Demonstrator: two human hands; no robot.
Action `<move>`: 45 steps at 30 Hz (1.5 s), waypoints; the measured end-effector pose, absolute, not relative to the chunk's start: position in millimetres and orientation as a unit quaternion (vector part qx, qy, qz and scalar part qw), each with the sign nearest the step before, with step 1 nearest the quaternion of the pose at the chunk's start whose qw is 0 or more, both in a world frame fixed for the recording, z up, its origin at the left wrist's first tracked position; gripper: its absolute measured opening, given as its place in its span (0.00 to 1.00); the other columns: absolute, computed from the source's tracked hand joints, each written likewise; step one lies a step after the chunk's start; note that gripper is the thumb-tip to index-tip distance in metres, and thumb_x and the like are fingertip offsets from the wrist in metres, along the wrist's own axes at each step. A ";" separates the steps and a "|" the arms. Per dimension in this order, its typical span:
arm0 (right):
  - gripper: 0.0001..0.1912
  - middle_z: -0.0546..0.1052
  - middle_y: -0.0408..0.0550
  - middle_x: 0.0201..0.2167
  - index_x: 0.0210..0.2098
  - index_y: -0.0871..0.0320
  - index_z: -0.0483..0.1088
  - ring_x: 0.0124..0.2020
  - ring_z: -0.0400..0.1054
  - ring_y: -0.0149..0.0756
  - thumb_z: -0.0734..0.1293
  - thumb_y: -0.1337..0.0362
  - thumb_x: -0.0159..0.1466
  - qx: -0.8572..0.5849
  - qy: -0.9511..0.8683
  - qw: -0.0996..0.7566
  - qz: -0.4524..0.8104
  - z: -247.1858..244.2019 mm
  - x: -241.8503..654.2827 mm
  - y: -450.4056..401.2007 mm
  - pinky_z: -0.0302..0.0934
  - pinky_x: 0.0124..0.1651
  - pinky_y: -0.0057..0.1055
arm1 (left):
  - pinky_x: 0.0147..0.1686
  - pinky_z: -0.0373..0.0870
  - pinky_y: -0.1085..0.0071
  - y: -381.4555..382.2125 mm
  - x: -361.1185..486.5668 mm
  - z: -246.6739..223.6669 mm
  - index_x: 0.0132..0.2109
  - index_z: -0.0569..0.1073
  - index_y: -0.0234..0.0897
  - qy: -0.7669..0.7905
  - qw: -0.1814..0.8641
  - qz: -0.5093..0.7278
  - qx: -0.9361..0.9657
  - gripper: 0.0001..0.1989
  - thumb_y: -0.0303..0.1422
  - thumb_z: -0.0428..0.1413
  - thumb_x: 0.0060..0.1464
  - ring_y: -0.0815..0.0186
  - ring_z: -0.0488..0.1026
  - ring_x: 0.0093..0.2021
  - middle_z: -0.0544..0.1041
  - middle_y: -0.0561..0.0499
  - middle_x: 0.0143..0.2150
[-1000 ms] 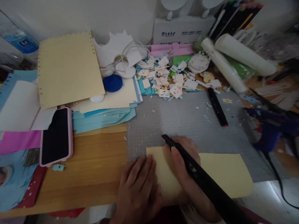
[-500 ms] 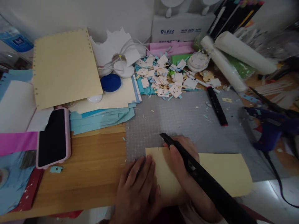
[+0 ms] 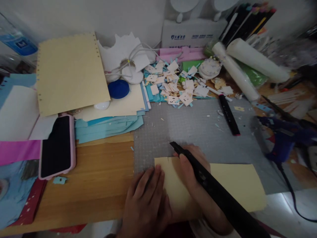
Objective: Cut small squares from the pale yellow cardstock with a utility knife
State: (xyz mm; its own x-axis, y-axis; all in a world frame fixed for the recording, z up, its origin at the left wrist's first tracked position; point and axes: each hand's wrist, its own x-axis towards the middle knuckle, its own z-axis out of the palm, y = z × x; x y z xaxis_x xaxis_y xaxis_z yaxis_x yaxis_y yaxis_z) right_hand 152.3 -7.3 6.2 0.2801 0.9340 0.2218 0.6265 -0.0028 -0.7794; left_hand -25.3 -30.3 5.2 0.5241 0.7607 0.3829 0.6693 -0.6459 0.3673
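Observation:
A strip of cream card (image 3: 232, 181) lies across the front of a grey cutting mat (image 3: 188, 122), its right end reaching past the mat's edge. My left hand (image 3: 147, 198) rests flat on the card's left end, fingers stretched out. Gripped in my right hand (image 3: 195, 175) is a black utility knife (image 3: 210, 188), its blade tip pointing up and left just beyond the card's far edge. A short slit shows in that edge, left of the knife. Part of the card is hidden under both hands.
Small paper cutouts with drawn faces (image 3: 170, 82) are heaped behind the mat. A black marker (image 3: 229, 114) lies on it, and a blue glue gun (image 3: 279, 135) stands at right. A phone (image 3: 56, 148) and stacked papers (image 3: 111, 127) occupy the left.
The view has shifted very slightly. Both hands, the knife and the card hold nearly the same places.

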 end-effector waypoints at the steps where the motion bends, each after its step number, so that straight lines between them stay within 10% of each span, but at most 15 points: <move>1: 0.13 0.76 0.46 0.32 0.33 0.53 0.70 0.37 0.69 0.42 0.59 0.59 0.71 -0.683 -0.570 0.416 0.187 6.2 152.3 -8.1 0.62 0.43 0.43 | 0.60 0.61 0.60 -30.9 -25.6 4.6 0.55 0.75 0.27 0.412 0.087 0.262 0.868 0.18 0.29 0.52 0.62 0.56 0.71 0.58 0.77 0.43 0.58; 45: 0.12 0.75 0.45 0.28 0.31 0.54 0.69 0.33 0.66 0.41 0.60 0.60 0.70 -0.681 -0.593 0.395 0.167 1.9 154.7 -3.7 0.59 0.40 0.40 | 0.61 0.60 0.63 -36.9 -30.3 -1.5 0.53 0.77 0.25 0.336 0.088 0.281 0.895 0.17 0.25 0.50 0.62 0.60 0.72 0.57 0.79 0.42 0.55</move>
